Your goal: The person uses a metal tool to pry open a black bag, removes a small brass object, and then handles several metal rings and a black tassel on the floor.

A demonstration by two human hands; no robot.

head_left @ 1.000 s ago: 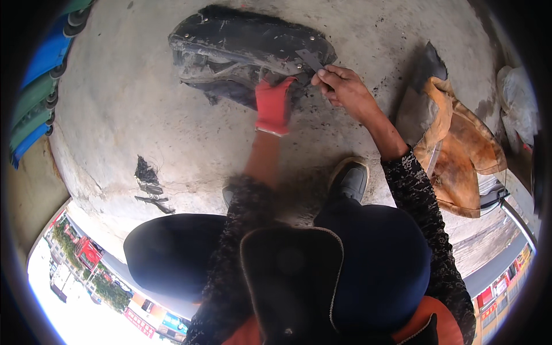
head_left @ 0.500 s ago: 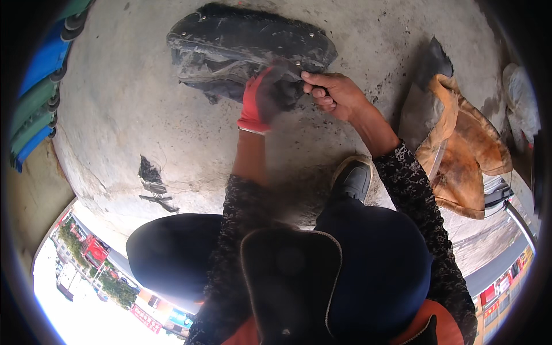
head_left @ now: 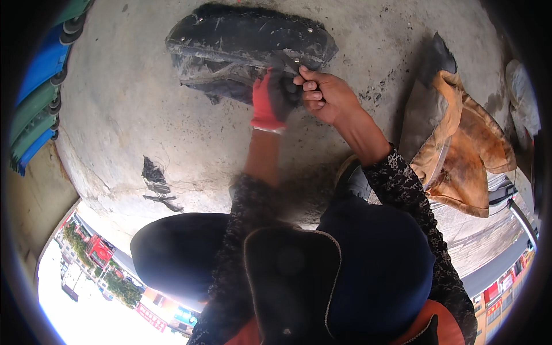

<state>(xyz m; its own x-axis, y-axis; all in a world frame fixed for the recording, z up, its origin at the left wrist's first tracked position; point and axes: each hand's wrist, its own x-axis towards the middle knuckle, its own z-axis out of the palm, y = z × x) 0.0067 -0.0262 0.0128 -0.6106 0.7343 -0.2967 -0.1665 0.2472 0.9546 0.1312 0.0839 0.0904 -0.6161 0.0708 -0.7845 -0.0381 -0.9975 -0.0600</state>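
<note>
A scuffed black padded piece with metal studs (head_left: 247,31) lies on the concrete floor, torn along its lower side. My left hand (head_left: 274,100), in a red and dark glove, is closed on that lower side, its fingertips blurred. Just right of it, my bare right hand (head_left: 322,95) grips a flat, dark blade-like tool (head_left: 283,60), thumb on top and fingers curled. The tool's tip lies over the lower part of the black piece.
Torn black scraps (head_left: 154,178) lie at left. A stained tan leather item with dark grey material (head_left: 463,149) is at right, beside a whitish plastic bundle (head_left: 520,95). Blue and green boards with black rollers (head_left: 43,69) line the left edge. My knees and shoes are below.
Compared with a second ago, my right hand has shifted left, turning the tool down onto the black piece. My left hand moved left, then back right beside it.
</note>
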